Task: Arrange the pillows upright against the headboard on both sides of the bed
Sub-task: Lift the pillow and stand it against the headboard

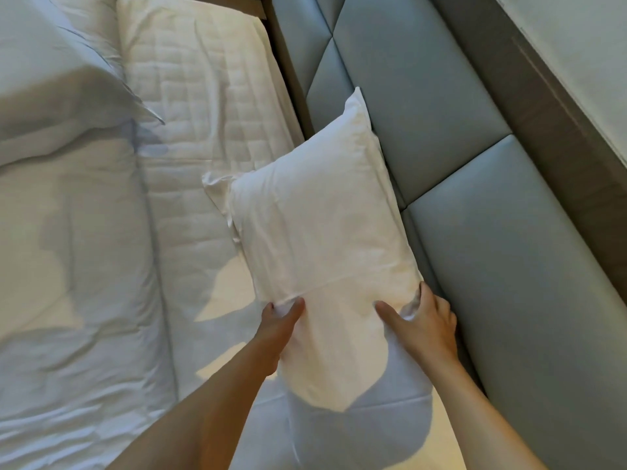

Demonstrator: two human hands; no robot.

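A white pillow (322, 232) stands on its long edge, leaning against the grey-blue padded headboard (475, 184) that runs down the right of the head view. My left hand (278, 329) grips the pillow's near left side, fingers pressed into the case. My right hand (424, 327) holds the near right corner, between the pillow and the headboard. Under the pillow lies the quilted white mattress (203, 130).
A rumpled white duvet (68, 232) covers the left half of the bed, folded back from the headboard end. A dark frame strip (549, 137) and a pale wall lie beyond the headboard at the right.
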